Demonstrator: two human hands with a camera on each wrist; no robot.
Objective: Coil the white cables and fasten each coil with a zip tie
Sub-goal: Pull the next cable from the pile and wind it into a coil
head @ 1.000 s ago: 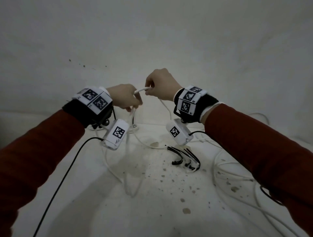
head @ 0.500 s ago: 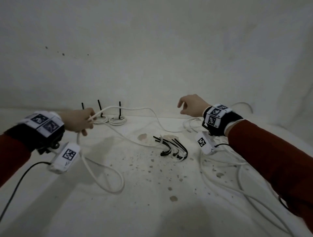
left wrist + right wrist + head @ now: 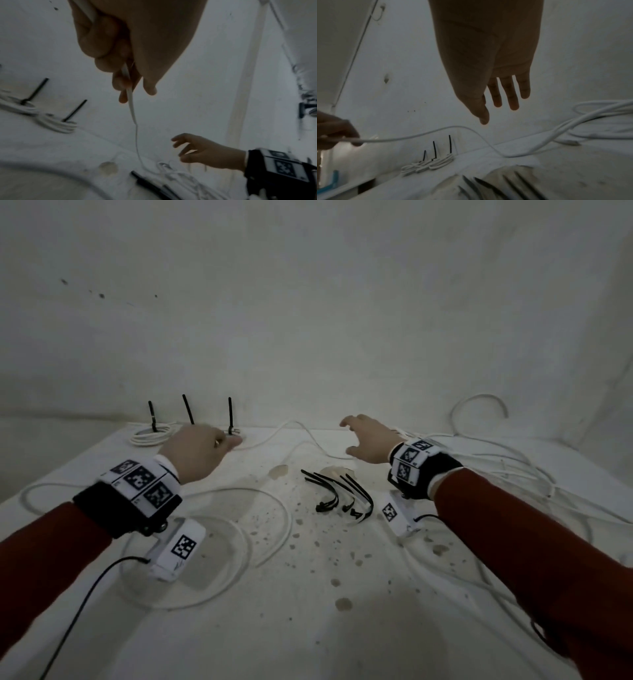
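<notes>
My left hand [image 3: 202,450] grips a white cable [image 3: 132,108] above the white table; the cable arcs from it [image 3: 298,428] toward the right. In the left wrist view the fingers [image 3: 106,44] curl round it. More of this cable lies in a wide loop [image 3: 274,508] under my left wrist. My right hand [image 3: 366,443] hovers with fingers [image 3: 511,94] spread, holding nothing, just above the cable's far run [image 3: 530,150]. Black zip ties [image 3: 342,494] lie in a bunch between my hands.
Three tied cable coils [image 3: 150,436] with black tie tails sticking up sit at the table's far left edge by the wall. A tangle of loose white cables [image 3: 513,470] covers the right side. A black wire [image 3: 85,594] runs from my left wrist camera.
My hands have come down from in front of me and moved apart. The right hand let go of the cable and opened. The left hand carried the cable left, then forward toward the coils.
</notes>
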